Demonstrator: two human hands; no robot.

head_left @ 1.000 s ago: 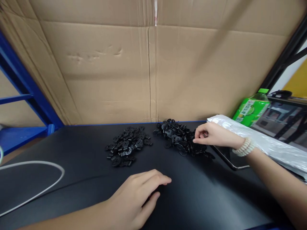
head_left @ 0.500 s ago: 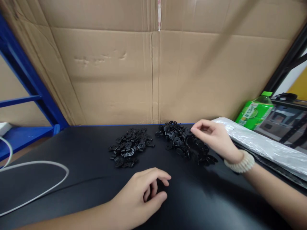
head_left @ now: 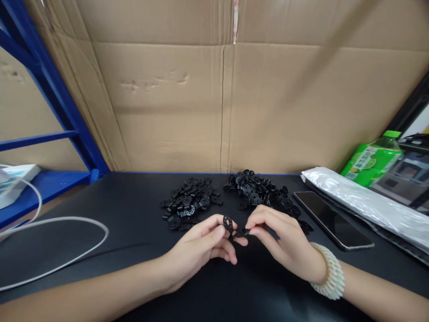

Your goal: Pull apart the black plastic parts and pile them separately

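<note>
Black perforated disc stands upright at the lower centre of the frame, face turned toward the camera, visible long axis near vertical. Left hand: grip grasping the disc. Right hand: grip pinching a black piece alongside; their connection is unclear.

This looks like a workshop or assembly station. Two heaps of small perforated black parts lie on a black worktop, with cardboard sheeting behind, a blue metal frame at left and a black post at right.
</note>
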